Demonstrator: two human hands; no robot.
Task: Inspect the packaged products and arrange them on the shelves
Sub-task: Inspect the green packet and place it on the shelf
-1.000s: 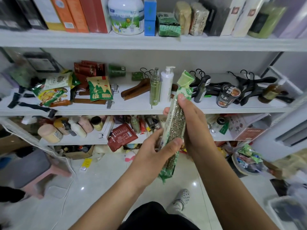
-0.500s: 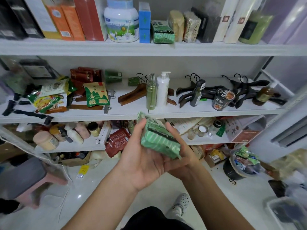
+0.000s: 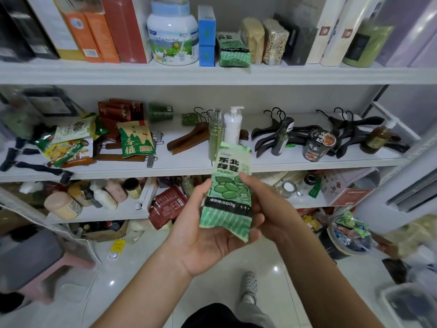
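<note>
A green and white vacuum pack of mung beans [image 3: 229, 192] stands upright in front of me, printed face toward the camera. My left hand [image 3: 208, 235] cups its lower end from below, palm up. My right hand [image 3: 264, 209] grips its right side, thumb on the front. Both hands hold it at the level of the middle shelf [image 3: 189, 165]. A similar green pack [image 3: 233, 50] stands on the top shelf [image 3: 212, 75] between blue boxes [image 3: 206, 36] and beige grain bricks [image 3: 252, 39].
The middle shelf carries snack bags [image 3: 136, 139], a green spray bottle [image 3: 215, 134], a white pump bottle [image 3: 233, 125], black hangers [image 3: 300, 133] and a noodle cup [image 3: 318, 144]. Jars and a red bag [image 3: 165, 207] fill the lower shelf. A pink stool [image 3: 30, 263] and a bin [image 3: 347, 235] stand on the floor.
The pack was turned from edge-on, through lying flat across my palms, to upright with its printed face toward me. The camera view shifted slightly upward.
</note>
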